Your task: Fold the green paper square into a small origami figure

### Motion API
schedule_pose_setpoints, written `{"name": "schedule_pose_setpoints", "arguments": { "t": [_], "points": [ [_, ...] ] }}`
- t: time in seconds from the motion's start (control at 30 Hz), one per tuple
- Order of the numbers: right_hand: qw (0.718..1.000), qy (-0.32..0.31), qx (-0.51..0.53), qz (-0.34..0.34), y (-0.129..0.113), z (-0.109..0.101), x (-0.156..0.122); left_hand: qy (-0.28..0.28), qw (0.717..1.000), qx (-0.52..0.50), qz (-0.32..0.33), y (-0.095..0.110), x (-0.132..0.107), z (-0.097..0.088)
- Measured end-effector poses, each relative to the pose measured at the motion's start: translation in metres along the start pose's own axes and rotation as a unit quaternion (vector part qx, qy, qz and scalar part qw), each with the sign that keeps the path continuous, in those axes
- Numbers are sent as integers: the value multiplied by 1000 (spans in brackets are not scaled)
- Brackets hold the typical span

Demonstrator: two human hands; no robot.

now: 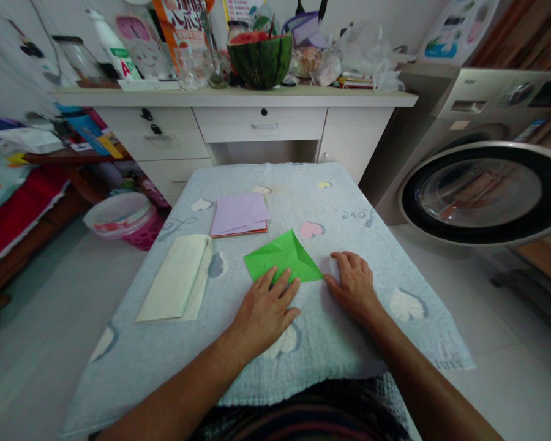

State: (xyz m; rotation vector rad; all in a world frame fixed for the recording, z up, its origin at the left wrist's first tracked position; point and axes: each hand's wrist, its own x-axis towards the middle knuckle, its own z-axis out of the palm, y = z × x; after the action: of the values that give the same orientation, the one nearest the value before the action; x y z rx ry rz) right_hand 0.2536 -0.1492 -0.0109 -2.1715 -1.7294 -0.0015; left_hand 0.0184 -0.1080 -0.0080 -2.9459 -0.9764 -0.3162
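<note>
A folded sheet of green paper lies on the cloth-covered table, creased into a flat, pointed shape. My left hand rests palm down with fingers spread, its fingertips pressing on the paper's near edge. At the paper's right-hand corner is my right hand; its thumb touches or nearly touches that tip, while the curved fingers lie apart from the thumb on the cloth. A stack of purple paper, with a red edge showing beneath, lies beyond the green sheet. Left of my left hand is a folded pale cream sheet.
The table wears a light blue cloth with heart patterns. Behind it stands a white cabinet bearing a cut watermelon, jars and bags. A washing machine with its door open is at right; a pink bin stands on the left.
</note>
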Motion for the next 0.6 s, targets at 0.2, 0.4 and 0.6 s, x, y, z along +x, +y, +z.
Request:
{"name": "schedule_pose_setpoints", "arguments": {
  "t": [0.2,0.4,0.6],
  "points": [
    [994,61,85,-16,1,-12,0,-5,1000,2,1,2,2,-3],
    [949,-25,263,-172,-34,-20,0,-3,1000,4,-1,2,2,-2],
    [958,-71,211,-180,-47,7,8,-2,1000,7,-4,3,1,1]
  ]
}}
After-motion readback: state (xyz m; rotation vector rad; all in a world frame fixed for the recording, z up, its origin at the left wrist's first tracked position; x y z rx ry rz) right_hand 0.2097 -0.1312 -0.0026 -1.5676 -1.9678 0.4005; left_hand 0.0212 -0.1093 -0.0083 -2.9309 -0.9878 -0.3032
